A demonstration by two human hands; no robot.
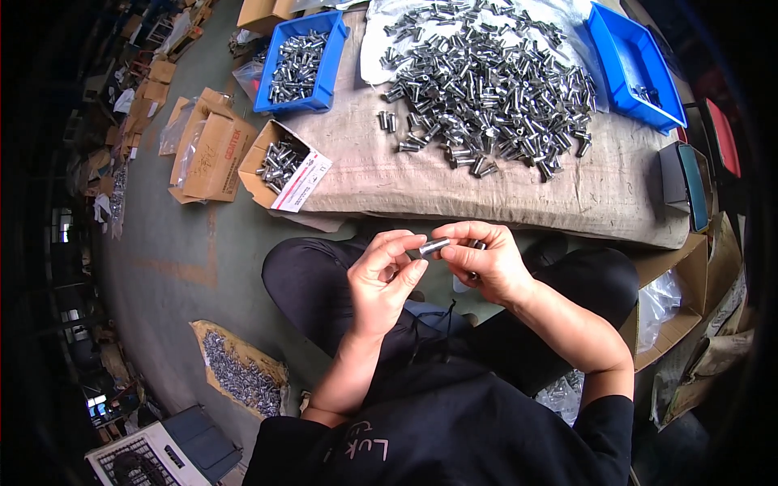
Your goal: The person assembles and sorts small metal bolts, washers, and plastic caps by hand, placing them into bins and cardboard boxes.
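Between my two hands, over my lap in front of the table edge, is a short, shiny cylindrical metal pin (434, 246). The thumb and forefinger of my left hand (381, 279) are closed at its left end. My right hand (494, 263) pinches its other end, and more metal pieces (476, 245) show among the curled fingers of that hand. On the cloth-covered table lies a large heap of similar headed metal pins (502, 89), some with hollow ends, partly on a white sheet (377, 53). Two pins (387, 121) stand apart at the heap's left.
Metal pins fill a blue bin (324, 95) and a small carton (255, 174) at left. Another blue bin (624, 65) at right holds a few. An open carton (212, 154) is on the floor, with small parts on cardboard (279, 377) nearer. A box with plastic (693, 275) stands right.
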